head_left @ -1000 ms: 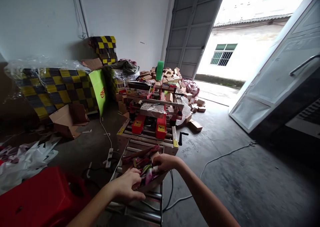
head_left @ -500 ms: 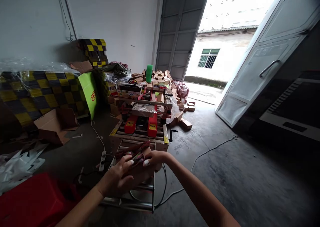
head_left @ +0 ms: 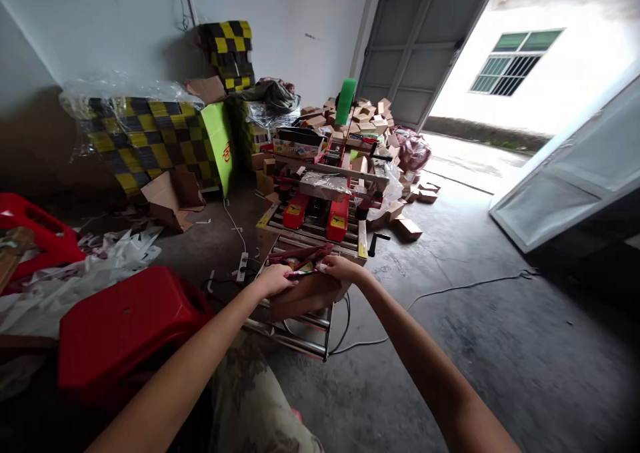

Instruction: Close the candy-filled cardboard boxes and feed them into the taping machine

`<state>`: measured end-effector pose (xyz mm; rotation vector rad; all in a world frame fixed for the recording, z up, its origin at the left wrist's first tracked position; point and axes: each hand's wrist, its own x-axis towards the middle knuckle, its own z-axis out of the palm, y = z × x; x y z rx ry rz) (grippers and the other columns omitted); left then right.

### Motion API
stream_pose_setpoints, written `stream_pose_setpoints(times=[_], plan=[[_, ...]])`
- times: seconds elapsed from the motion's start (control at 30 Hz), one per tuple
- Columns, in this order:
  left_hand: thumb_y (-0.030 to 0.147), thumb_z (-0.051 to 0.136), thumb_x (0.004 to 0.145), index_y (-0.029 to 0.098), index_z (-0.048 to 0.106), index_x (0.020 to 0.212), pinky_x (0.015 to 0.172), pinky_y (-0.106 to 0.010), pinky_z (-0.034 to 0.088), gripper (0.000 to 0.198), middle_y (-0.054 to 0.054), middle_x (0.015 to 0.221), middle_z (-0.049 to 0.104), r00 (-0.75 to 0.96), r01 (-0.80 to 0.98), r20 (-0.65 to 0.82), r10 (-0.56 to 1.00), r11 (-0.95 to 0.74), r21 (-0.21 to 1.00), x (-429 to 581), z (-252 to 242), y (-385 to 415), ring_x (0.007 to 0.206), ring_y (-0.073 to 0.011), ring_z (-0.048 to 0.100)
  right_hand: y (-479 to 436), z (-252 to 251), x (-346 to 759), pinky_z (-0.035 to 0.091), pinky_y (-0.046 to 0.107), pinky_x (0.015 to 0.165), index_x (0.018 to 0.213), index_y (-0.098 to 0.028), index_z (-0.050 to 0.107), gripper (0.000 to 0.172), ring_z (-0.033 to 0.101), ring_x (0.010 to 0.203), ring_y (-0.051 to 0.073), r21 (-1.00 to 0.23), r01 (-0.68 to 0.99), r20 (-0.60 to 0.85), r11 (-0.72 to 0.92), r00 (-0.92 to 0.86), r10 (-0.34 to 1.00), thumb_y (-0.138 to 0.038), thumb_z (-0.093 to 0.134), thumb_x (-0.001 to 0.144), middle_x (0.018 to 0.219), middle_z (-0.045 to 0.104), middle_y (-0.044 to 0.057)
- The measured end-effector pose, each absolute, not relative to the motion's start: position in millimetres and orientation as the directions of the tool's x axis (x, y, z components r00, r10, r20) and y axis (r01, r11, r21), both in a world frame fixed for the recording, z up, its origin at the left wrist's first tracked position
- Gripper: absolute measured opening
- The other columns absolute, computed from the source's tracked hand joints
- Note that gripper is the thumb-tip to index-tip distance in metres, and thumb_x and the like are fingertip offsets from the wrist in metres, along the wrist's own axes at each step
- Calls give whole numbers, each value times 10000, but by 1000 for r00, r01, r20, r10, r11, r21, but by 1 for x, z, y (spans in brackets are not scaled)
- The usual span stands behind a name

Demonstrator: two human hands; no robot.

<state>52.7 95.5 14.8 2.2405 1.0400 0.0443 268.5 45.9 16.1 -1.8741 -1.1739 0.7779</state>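
Observation:
A small open cardboard box (head_left: 306,296) packed with red and colourful packets (head_left: 299,258) sits on a metal roller conveyor (head_left: 295,330) in front of me. My left hand (head_left: 275,281) grips the box's left top edge, fingers curled over the packets. My right hand (head_left: 341,268) holds the right top edge, fingers pressed onto the packets and flap. Just beyond the box stands a carton taping machine (head_left: 318,203) with red side units and a green tape roll (head_left: 345,100) on top.
A red plastic stool (head_left: 125,323) stands at my left, another red crate (head_left: 31,233) further left. Black-and-yellow checkered stacks (head_left: 145,140) line the wall. Loose small cartons (head_left: 370,116) pile behind the machine. Cables (head_left: 450,290) and a power strip (head_left: 243,266) lie on the concrete floor. An open doorway (head_left: 500,106) is at the right.
My head moved back and tilted down, so both arms look more stretched out. Both hands stayed on the box, shifting from its near side to its top edges.

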Motion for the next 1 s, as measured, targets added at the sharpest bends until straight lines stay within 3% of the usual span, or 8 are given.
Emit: stream_pose_setpoints(times=[0.17, 0.3, 0.4, 0.53, 0.63, 0.73, 0.8, 1.0], plan=[[387, 640, 714, 169, 627, 749, 554, -230, 296, 221, -27, 729, 647, 563, 723, -154, 812, -394, 567, 55, 7, 85, 684, -167, 575, 47, 10, 248, 371, 373, 850, 795, -113, 584, 109, 509, 891, 185, -703, 677, 46, -218, 349, 936, -69, 491, 832, 878, 574, 81], [384, 458, 857, 184, 605, 707, 532, -231, 288, 290, -22, 642, 637, 521, 658, 33, 853, -427, 620, 48, -8, 78, 606, -158, 576, 28, 1, 231, 351, 373, 884, 941, -157, 576, 234, 460, 963, 221, -545, 820, 226, -175, 344, 911, -29, 436, 804, 1008, 549, 98], [404, 309, 912, 213, 609, 669, 495, -236, 283, 431, -22, 592, 640, 482, 653, 81, 872, -420, 630, 52, -22, 84, 553, -175, 587, 25, -10, 231, 351, 341, 915, 1112, -213, 526, 326, 450, 1007, 200, -350, 934, 338, -68, 193, 921, -73, 411, 841, 1081, 524, 69], [405, 352, 891, 211, 560, 621, 452, -251, 278, 392, -19, 537, 595, 443, 717, 175, 879, -465, 519, 60, -30, 81, 484, -187, 558, 34, -9, 235, 392, 311, 837, 1092, -217, 534, 275, 483, 945, 198, -128, 992, 191, 4, 21, 981, -129, 425, 855, 996, 557, 57], [342, 413, 880, 187, 545, 767, 530, -267, 411, 234, -56, 735, 626, 374, 599, 496, 783, -613, 516, 63, -33, 71, 628, -183, 604, 44, -5, 232, 402, 338, 800, 984, -181, 572, 188, 500, 902, 214, -5, 1000, 83, 24, -24, 996, -162, 443, 849, 962, 576, 77], [209, 473, 851, 201, 541, 1009, 852, -344, 440, 172, -79, 989, 633, 345, 449, 811, 473, -842, 300, 63, -37, 64, 922, -201, 606, 56, -7, 228, 402, 365, 771, 902, -157, 603, 175, 512, 863, 224, 41, 996, 26, 78, -79, 997, -160, 435, 854, 904, 596, 96], [150, 460, 837, 238, 541, 1086, 980, -397, 351, 276, -57, 1115, 621, 477, 392, 811, 337, -908, 147, 65, -40, 63, 1050, -209, 568, 62, -10, 228, 400, 368, 769, 851, -152, 619, 182, 518, 844, 222, 41, 992, 5, 116, -116, 993, -162, 438, 857, 860, 607, 91], [201, 443, 827, 105, 596, 1069, 956, -402, 383, 302, -141, 1124, 623, 563, 480, 709, 424, -867, 137, 75, -56, 69, 1098, -277, 542, 48, -14, 236, 385, 322, 831, 947, -204, 612, 169, 498, 902, 193, -36, 993, 96, 113, -109, 989, -188, 467, 862, 896, 604, 35]])
